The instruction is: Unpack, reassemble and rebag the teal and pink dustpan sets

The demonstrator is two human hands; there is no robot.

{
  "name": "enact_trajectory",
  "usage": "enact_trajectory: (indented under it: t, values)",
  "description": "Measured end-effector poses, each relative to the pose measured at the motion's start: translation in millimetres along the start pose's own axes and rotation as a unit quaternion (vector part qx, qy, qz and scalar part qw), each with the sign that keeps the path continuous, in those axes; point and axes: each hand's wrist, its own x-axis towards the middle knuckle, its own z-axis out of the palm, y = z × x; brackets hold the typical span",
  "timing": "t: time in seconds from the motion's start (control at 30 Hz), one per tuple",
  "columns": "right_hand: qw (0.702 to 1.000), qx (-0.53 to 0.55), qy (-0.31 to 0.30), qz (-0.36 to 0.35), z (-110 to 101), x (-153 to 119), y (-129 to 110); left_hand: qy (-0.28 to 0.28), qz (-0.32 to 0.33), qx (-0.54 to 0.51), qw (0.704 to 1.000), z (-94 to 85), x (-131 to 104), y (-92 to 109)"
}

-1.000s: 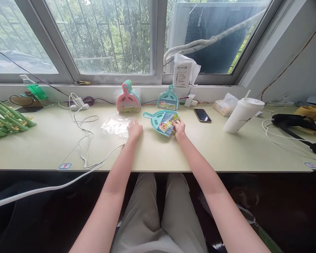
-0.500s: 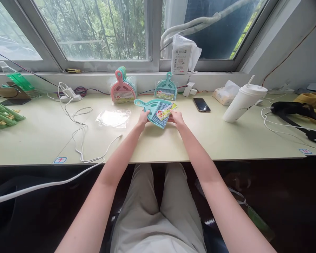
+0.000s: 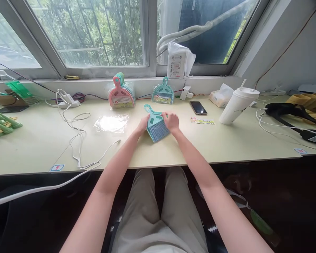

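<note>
A small teal brush-and-dustpan set (image 3: 155, 123) lies on the pale green desk (image 3: 173, 147) in front of me, handle pointing away to the left. My left hand (image 3: 142, 125) grips its left edge and my right hand (image 3: 171, 122) grips its right side. A colourful paper label card (image 3: 203, 121) lies flat on the desk to the right of my right hand. An empty clear plastic bag (image 3: 111, 123) lies to the left of my left hand.
Against the sill stand a bagged stack of pink and teal dustpans (image 3: 120, 93) and one teal set (image 3: 162, 93). A phone (image 3: 198, 107), tissue pack (image 3: 222, 96) and white lidded cup (image 3: 237, 105) sit right. White cables (image 3: 76, 130) trail left; green parts (image 3: 1, 121) at far left.
The label card came off the dustpan set and now lies on the desk to the right. My left hand moved from the plastic bag onto the set; both hands now grip it.
</note>
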Motion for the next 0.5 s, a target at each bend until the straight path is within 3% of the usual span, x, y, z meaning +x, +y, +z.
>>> enact_trajectory:
  t: [0.07,0.13,0.23,0.5]
  values:
    - [0.987,-0.103,-0.031,-0.116,17,-16,-6,-0.028,0.038,0.012,0.999,4.6,-2,-1]
    - [0.966,-0.189,-0.056,-0.165,29,-28,-10,-0.039,0.083,0.013,0.996,7.0,-3,0]
    - [0.952,-0.248,-0.071,-0.165,34,-32,-14,-0.028,0.134,0.005,0.991,6.4,-4,3]
    - [0.959,-0.244,-0.05,-0.132,25,-27,-21,-0.054,0.161,0.06,0.984,2.5,-2,5]
